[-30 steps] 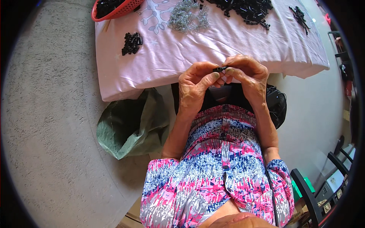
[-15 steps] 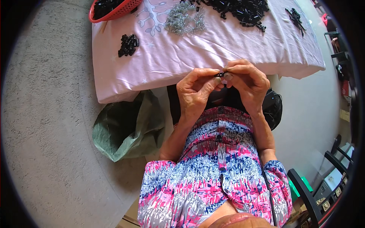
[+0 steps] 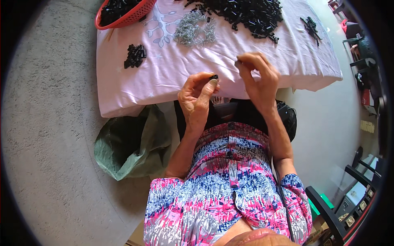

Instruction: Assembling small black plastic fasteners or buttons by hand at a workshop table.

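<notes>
Parting from the pinch they shared a second ago, my left hand (image 3: pixel 197 96) keeps the small black piece (image 3: pixel 214 76) between narrow fingers at the desk's (image 3: pixel 164 82) near edge, while my right hand (image 3: pixel 258 78), fingers bunched on what I cannot tell, lifts toward the black pile (image 3: pixel 246 14) at twelve o'clock.

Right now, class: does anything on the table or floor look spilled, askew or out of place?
Nothing stands out. The black parts, silver springs and small black pile lie in separate heaps on the pink cloth; the red basket sits upright.
</notes>
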The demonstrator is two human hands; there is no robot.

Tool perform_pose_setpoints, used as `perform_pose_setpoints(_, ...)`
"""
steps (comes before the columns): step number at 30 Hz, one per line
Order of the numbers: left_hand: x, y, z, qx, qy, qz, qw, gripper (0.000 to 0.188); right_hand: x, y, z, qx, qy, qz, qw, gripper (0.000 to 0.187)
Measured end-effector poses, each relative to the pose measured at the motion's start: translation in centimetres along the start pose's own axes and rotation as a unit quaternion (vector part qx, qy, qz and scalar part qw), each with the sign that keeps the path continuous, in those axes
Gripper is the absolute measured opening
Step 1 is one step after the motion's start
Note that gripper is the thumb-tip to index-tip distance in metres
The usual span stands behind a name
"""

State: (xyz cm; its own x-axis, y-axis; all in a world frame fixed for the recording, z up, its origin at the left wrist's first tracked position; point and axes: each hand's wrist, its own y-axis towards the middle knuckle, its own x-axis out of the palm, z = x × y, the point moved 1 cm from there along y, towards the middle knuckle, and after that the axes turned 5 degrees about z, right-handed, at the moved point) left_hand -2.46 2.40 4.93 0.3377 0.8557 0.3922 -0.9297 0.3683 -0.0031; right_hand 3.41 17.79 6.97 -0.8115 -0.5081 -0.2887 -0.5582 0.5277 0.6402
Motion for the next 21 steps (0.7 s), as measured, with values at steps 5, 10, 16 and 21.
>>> perform_pose_setpoints(5, -1.1, 1.5, 0.9, 0.04, 0.067, 0.019, 0.997, 0.012, 2.1, 3.2, 3.8, 0.008, -0.118, -0.071, 0.99, 0.012)
perform_pose_setpoints(10, -2.1, 2.0, 1.5, 0.03, 0.059, 0.033, 0.997, 0.012, 3.1, 4.2, 3.8, -0.095, -0.252, -0.027, 0.963, 0.01)
perform_pose_setpoints(16, -2.1, 2.2, 1.2, 0.015, 0.026, 0.027, 0.999, 0.012, 4.9, 4.4, 3.4, -0.137, -0.203, -0.116, 0.963, 0.02)
perform_pose_setpoints(21, -2.5, 2.1, 0.9, 0.009, 0.016, 0.02, 1.0, 0.014, 4.6, 4.2, 3.6, -0.134, -0.191, -0.105, 0.967, 0.018)
